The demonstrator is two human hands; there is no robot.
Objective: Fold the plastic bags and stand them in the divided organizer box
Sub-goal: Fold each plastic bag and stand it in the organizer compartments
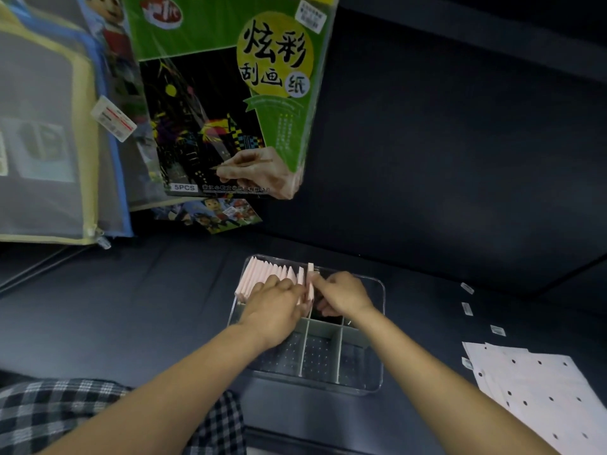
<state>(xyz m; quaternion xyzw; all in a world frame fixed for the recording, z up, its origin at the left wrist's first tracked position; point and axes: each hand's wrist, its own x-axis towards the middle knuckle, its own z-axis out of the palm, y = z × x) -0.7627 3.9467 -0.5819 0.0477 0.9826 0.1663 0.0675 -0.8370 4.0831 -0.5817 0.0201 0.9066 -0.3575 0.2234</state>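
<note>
organizer box mid-desk | left hand flat against pink folded bags row | right hand pinches upright folded bag | flat dotted bags right edge

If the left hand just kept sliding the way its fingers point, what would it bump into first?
Most likely the upright folded pink bag that the right hand holds just ahead of its fingertips. The left hand points right and slightly away across the clear organizer box. Depth is hard to judge; they may already touch.

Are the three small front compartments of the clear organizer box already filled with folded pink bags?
No: the three front compartments of the clear organizer box hold nothing, while the folded pink bags stand in the back section.
</note>
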